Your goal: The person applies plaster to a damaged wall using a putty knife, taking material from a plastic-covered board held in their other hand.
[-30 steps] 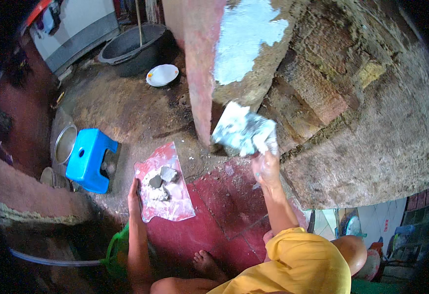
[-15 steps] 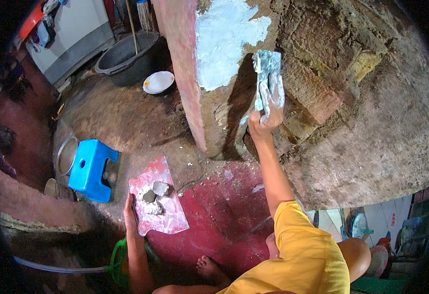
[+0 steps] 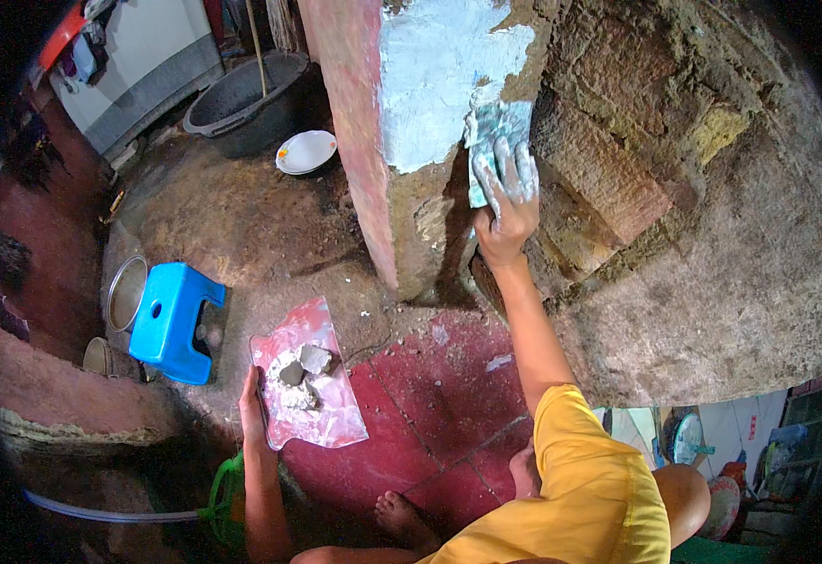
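My right hand (image 3: 508, 209), its fingers coated in pale paste, presses a flat, translucent greenish spreader (image 3: 497, 122) against the rough pillar. Fingers lie stretched over the spreader's face and the thumb is by its lower left edge. Left of and above it, a light-blue-white layer of plaster (image 3: 420, 89) covers the pillar's upper part. Low on the left, my left hand (image 3: 254, 409) grips the edge of a thin, pinkish, paste-smeared sheet (image 3: 340, 418). Grey and white lumps of plaster (image 3: 298, 387) rest on that sheet.
A blue plastic stool (image 3: 171, 324) stands left of the sheet, by a round metal pan (image 3: 129, 293). Farther back are a white bowl (image 3: 307, 152) and a large black tub (image 3: 242, 117). Broken brickwork (image 3: 599, 179) lies right of the pillar. Crumbs dot the red floor tiles (image 3: 430, 395).
My right hand has shifted left with the spreader, which has turned from a tilted angle to face the pillar more flatly. My left hand and the sheet stay nearly in place.
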The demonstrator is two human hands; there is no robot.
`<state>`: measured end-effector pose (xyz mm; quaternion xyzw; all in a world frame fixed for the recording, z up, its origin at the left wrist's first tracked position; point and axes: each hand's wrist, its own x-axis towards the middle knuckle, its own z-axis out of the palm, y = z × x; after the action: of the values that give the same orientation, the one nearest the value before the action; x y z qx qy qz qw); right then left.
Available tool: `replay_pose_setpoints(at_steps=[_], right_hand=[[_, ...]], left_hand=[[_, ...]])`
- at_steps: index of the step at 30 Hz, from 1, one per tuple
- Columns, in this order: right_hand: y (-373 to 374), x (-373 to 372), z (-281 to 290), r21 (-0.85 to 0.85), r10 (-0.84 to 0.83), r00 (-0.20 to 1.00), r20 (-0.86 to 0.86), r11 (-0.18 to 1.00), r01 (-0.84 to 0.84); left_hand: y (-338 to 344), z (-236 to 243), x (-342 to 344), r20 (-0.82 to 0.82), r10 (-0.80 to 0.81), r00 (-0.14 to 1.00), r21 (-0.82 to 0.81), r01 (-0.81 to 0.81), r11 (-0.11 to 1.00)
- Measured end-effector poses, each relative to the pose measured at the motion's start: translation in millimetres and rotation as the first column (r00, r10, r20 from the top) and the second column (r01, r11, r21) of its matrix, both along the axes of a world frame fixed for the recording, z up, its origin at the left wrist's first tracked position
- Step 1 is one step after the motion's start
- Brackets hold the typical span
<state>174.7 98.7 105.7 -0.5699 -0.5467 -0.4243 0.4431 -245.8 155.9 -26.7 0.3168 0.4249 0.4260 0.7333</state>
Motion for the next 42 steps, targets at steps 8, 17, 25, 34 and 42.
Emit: replay_pose_setpoints(at_steps=[8, 17, 25, 34, 42], right_hand=[[-22, -10, -19, 0.088, 0.040, 0.999, -0.030, 0.995, -0.037], [-72, -110, -22, -0.131, 0.494, 0.755, -0.430, 0.794, -0.594], [-69, -140, -34, -0.496, 0.647, 0.643, -0.410, 0.433, -0.753], [-86, -128, -40, -0.575, 0.675, 0.658, -0.333, 0.408, -0.709], [-93, -130, -18, -0.472, 0.679, 0.670, -0.300, 0.504, -0.723]], left_hand=[[-2, 4, 14, -0.035, -0.010, 0.999, 0.037, 0.011, 0.999], [-21, 74, 63, 0.036, -0.025, 0.999, -0.158, 0.030, 0.987], [-25, 87, 46, 0.646, -0.016, 0.763, -0.207, 0.195, 0.959], [-22, 92, 32, 0.659, 0.002, 0.752, -0.153, 0.131, 0.979], [-16, 83, 34, 0.258, 0.093, 0.962, -0.107, -0.067, 0.992]])
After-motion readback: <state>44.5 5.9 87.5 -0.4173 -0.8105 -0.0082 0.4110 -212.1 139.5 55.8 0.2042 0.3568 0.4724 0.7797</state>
